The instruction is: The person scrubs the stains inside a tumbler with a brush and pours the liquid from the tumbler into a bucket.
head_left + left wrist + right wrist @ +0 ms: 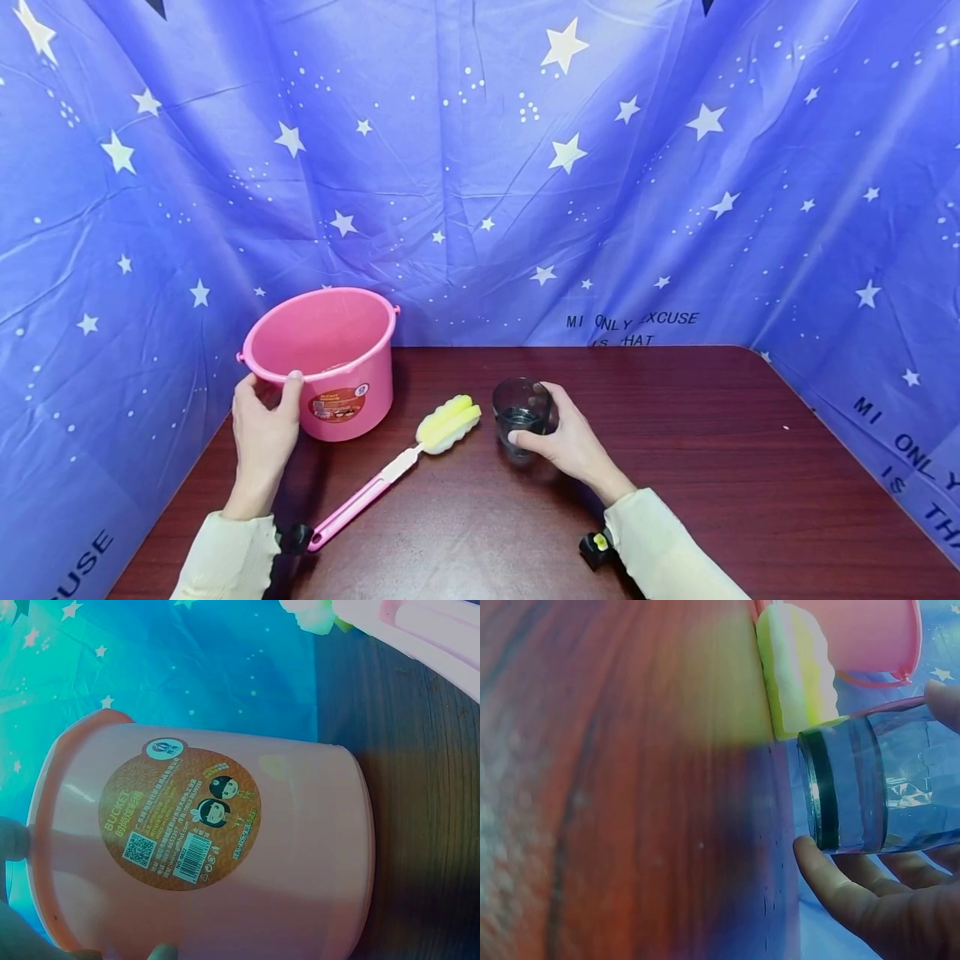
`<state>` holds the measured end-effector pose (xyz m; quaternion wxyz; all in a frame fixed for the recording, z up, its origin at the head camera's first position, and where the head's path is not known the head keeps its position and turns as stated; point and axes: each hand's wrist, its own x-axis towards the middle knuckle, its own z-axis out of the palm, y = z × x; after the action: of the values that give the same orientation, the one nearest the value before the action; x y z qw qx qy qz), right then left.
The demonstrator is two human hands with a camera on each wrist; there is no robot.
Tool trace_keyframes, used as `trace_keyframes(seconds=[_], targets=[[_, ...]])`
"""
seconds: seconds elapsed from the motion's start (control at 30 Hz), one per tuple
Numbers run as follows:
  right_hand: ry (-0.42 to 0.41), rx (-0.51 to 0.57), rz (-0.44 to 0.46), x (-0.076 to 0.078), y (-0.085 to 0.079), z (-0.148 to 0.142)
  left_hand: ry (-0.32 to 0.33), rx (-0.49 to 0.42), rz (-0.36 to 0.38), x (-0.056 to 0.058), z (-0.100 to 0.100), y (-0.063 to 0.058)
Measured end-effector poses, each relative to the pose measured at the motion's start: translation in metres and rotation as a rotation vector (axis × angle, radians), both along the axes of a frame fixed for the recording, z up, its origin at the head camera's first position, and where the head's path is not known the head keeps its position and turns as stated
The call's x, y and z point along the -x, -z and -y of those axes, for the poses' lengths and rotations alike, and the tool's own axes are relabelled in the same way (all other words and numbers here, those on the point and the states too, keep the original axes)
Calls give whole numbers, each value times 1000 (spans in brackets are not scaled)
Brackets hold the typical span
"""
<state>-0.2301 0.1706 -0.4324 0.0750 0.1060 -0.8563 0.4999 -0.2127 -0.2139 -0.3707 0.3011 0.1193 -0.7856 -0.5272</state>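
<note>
A pink bucket (348, 417) with a round printed label (180, 817) stands at the left of the table. My left hand (266, 425) grips its near rim, thumb over the edge; in the left wrist view only fingertips show. My right hand (573, 442) holds a clear dark-tinted drinking glass (855, 795) around its side, upright, with some liquid in the bottom. A small gap seems to show between the glass and the tabletop. Between the hands lies a sponge bottle brush (367, 496) with a yellow and white head (795, 671) and a pink handle.
The dark red-brown wooden table (720, 467) has a rounded far right corner. A blue star-printed curtain (450, 183) hangs around its back and sides. The brush handle's end lies close to the left wrist's black camera (295, 537).
</note>
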Motion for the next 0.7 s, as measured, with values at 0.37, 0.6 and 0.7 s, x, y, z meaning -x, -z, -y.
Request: trace_keyframes(seconds=[0.37, 0.6, 0.7], targets=[[26, -15, -20, -2, -2, 0, -9, -2, 3, 0, -1, 1], [40, -13, -39, -3, -7, 1, -3, -4, 13, 0, -2, -1], [34, -14, -46, -3, -8, 3, -8, -6, 21, -1, -1, -1]])
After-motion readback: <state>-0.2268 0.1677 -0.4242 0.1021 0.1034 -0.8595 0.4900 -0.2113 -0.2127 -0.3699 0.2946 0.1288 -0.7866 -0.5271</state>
